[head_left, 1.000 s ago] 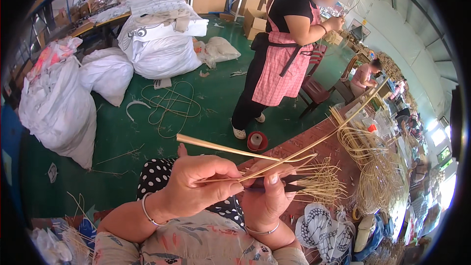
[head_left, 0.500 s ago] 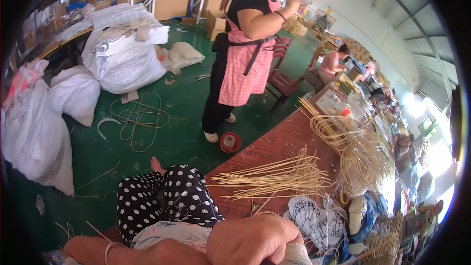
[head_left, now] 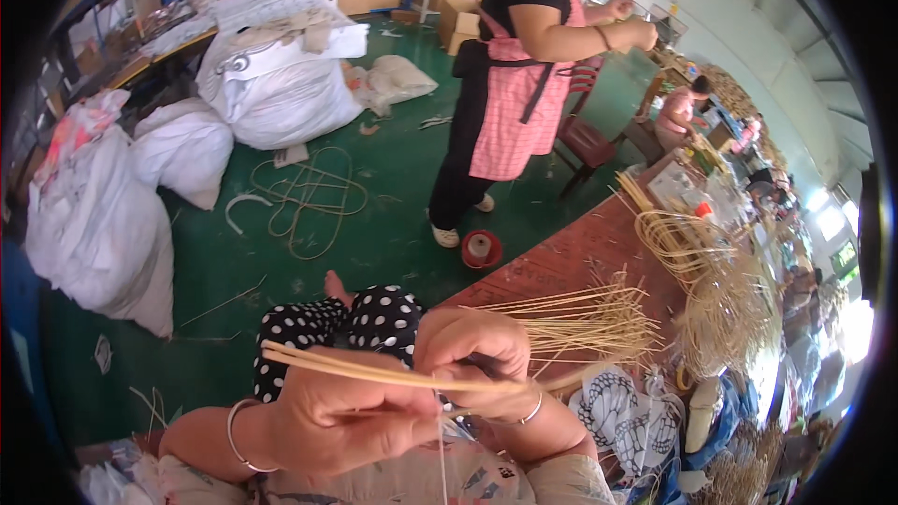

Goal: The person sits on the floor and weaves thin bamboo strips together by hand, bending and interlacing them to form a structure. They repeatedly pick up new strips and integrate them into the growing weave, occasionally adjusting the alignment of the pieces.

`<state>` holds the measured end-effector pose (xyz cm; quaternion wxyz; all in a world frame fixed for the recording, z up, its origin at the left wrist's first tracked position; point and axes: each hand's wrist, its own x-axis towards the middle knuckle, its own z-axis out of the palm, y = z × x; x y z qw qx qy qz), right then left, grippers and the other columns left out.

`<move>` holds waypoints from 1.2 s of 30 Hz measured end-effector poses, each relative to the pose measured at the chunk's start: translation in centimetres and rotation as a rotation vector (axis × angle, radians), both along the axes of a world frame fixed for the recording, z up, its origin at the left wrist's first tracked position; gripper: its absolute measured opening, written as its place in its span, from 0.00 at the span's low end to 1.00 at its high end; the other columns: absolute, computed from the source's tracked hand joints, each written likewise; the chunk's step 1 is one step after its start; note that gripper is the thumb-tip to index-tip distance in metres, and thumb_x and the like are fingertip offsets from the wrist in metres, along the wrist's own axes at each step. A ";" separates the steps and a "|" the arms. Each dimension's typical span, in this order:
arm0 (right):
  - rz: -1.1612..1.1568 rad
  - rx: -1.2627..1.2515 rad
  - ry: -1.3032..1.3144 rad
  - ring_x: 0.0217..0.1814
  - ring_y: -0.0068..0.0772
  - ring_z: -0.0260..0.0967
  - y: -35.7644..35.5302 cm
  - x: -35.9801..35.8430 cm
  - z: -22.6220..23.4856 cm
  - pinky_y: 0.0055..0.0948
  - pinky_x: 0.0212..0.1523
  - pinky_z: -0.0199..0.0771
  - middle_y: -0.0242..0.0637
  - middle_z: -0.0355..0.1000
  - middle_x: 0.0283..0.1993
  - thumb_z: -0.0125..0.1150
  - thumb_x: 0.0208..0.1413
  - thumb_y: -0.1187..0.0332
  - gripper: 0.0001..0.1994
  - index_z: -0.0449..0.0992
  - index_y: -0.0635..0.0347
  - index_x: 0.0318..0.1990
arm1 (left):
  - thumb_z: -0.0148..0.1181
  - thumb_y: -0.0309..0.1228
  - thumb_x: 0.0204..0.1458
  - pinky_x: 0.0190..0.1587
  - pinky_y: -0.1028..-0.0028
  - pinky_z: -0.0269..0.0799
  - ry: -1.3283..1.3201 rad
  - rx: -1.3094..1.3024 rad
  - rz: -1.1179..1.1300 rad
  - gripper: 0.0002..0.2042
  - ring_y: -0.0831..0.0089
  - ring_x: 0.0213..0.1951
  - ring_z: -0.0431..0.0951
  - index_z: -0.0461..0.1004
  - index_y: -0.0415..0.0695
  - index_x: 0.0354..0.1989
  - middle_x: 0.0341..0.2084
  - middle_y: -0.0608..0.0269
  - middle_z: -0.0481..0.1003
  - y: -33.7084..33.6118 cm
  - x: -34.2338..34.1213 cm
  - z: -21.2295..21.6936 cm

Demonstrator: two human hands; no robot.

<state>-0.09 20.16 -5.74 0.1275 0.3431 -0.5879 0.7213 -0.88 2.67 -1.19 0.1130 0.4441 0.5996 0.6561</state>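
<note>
Two hands holding thin cane strips above the lap

Beyond the fingers stretches the green floor (head_left: 393, 215) with big white sacks (head_left: 281, 84); to their right stands the reddish tabletop (head_left: 571, 257), carrying a fan of loose canes (head_left: 580, 318). The left hand (head_left: 346, 416) has its fingers closed around a bundle of cane strips (head_left: 346, 369); the right hand (head_left: 472, 355), touching it, pinches the same strips. A thin white thread (head_left: 442, 454) hangs below them.

Three white sacks (head_left: 281, 84), one red tape roll (head_left: 481, 249), two hands (head_left: 346, 416), two bracelets (head_left: 234, 435)
</note>
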 end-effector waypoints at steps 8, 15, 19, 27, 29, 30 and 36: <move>0.436 -0.585 -0.586 0.23 0.27 0.63 -2.2 4.0 -1.9 0.23 0.21 0.63 0.41 0.69 0.27 0.56 0.45 0.80 0.05 0.69 0.70 0.31 | 0.59 0.19 0.40 0.16 0.79 0.62 0.338 0.034 0.253 0.06 0.73 0.14 0.70 0.71 0.36 0.28 0.16 0.59 0.72 0.0 -0.4 -0.2; -0.160 0.175 0.062 0.22 0.36 0.68 -0.8 4.5 1.8 0.30 0.23 0.66 0.44 0.71 0.31 0.59 0.42 0.80 0.12 0.70 0.68 0.38 | 0.60 0.19 0.36 0.14 0.78 0.60 0.429 -0.054 0.304 0.09 0.71 0.13 0.69 0.72 0.38 0.28 0.14 0.60 0.70 -0.2 0.1 -1.3; 0.021 0.136 0.202 0.23 0.37 0.68 0.3 3.6 2.5 0.31 0.24 0.68 0.44 0.71 0.30 0.60 0.45 0.73 0.12 0.70 0.68 0.38 | 0.60 0.19 0.36 0.15 0.77 0.60 0.316 -0.031 0.259 0.08 0.72 0.14 0.69 0.73 0.37 0.27 0.15 0.60 0.70 -0.8 0.0 -1.0; 0.046 -0.228 -0.461 0.32 0.29 0.69 -0.8 3.1 -1.6 0.26 0.32 0.69 0.41 0.71 0.34 0.60 0.48 0.70 0.13 0.72 0.67 0.39 | 0.57 0.22 0.46 0.24 0.85 0.64 -0.273 -0.012 -0.079 0.04 0.84 0.23 0.70 0.73 0.34 0.31 0.22 0.65 0.73 -1.7 -0.3 -1.1; 0.191 -0.349 -0.513 0.34 0.27 0.68 -1.6 2.5 -0.9 0.25 0.33 0.68 0.40 0.70 0.35 0.60 0.48 0.71 0.13 0.72 0.68 0.40 | 0.58 0.22 0.46 0.25 0.85 0.65 -0.423 -0.023 -0.116 0.05 0.85 0.23 0.70 0.73 0.34 0.30 0.21 0.65 0.73 -1.8 -0.1 -1.3; 0.214 -0.324 -0.437 0.34 0.26 0.68 -1.8 2.0 -0.9 0.24 0.34 0.68 0.39 0.70 0.35 0.59 0.48 0.72 0.13 0.71 0.68 0.41 | 0.58 0.22 0.46 0.24 0.85 0.65 -0.498 0.004 -0.132 0.05 0.85 0.23 0.70 0.73 0.34 0.30 0.21 0.66 0.73 -1.7 0.1 -1.5; 0.091 -0.219 -0.250 0.27 0.22 0.63 -2.4 1.0 -2.0 0.21 0.27 0.63 0.35 0.67 0.26 0.61 0.46 0.73 0.07 0.69 0.66 0.25 | 0.59 0.20 0.42 0.19 0.82 0.62 -0.126 0.017 0.056 0.04 0.81 0.18 0.70 0.72 0.35 0.27 0.17 0.63 0.72 -1.5 0.1 -1.8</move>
